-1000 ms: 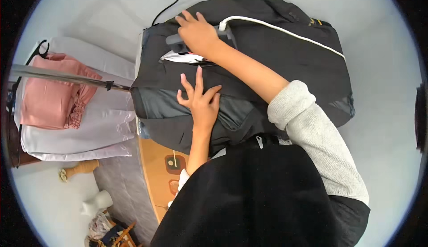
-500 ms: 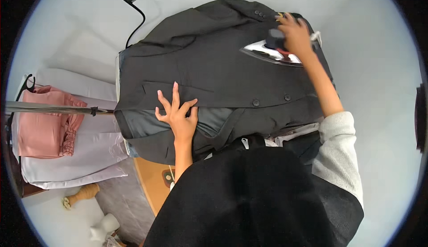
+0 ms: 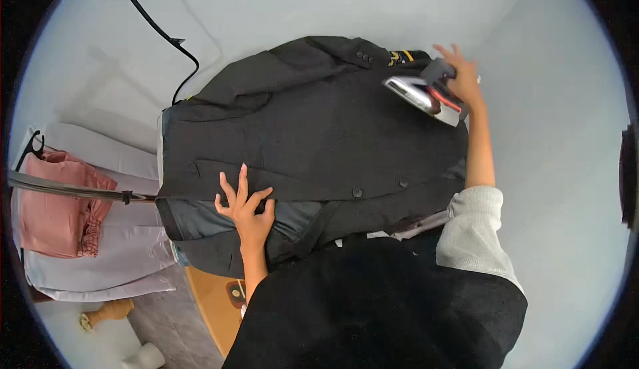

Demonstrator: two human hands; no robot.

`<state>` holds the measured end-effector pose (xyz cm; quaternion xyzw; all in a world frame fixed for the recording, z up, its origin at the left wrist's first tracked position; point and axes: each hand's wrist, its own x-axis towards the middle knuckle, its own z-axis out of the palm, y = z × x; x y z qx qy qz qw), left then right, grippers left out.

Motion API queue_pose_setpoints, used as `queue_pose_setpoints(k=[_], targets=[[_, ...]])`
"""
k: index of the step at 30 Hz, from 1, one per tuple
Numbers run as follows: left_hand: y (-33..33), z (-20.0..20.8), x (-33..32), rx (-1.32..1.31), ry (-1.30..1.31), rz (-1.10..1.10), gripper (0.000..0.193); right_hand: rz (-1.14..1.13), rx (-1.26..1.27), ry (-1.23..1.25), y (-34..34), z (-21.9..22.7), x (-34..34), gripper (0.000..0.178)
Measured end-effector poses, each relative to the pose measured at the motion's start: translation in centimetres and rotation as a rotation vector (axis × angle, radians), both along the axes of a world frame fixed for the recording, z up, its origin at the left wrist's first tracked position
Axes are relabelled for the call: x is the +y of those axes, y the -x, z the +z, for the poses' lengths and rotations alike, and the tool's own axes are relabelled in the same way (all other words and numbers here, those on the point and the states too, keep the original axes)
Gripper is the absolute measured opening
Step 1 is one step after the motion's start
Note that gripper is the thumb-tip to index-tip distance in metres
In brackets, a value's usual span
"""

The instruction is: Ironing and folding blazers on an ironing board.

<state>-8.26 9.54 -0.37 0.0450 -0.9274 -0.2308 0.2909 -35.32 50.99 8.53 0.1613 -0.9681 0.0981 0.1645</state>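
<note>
A dark grey suit jacket [image 3: 299, 136] lies spread out before me, its front edge folded open on a grey-green lining. At that edge my left hand [image 3: 251, 219] pinches the cloth between thumb and forefinger, the other fingers fanned upward. My right hand [image 3: 466, 82] grips the grey handle of a clothes iron [image 3: 426, 99] with a shiny sole and red trim. Some fingertips of that hand stick out past the handle. Tilted, the iron appears lifted off the jacket near its hem. Two buttons show on the front, and a sleeve runs along the far side.
A black cord [image 3: 153, 26] hangs at the upper left. A metal rail [image 3: 73, 186] leads to a folded pink garment [image 3: 63, 202] over pale lilac clothing [image 3: 140, 236]. An orange-brown board [image 3: 210, 302] and a tan vase-like object [image 3: 110, 312] are lower left. Pale walls stand behind.
The iron has come up off the jacket and tilted, with my right hand still on it. My left hand keeps its place on the jacket edge. The whole view has shifted.
</note>
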Motion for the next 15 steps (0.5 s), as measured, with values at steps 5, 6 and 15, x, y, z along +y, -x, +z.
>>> queue_pose_setpoints(k=[5,6,15], targets=[[0.2,-0.3,-0.1,0.003,-0.008,0.002,0.019,-0.058,0.733,0.891,5.3,-1.1,3.5,0.056],[0.2,-0.1,0.0,0.007,-0.008,-0.001,0.019,-0.110,0.845,0.928,6.9,-2.1,4.6,0.050],[0.6,0.0,0.2,-0.030,0.011,0.024,0.021,-0.376,0.874,1.352,12.5,-10.0,3.1,0.040]])
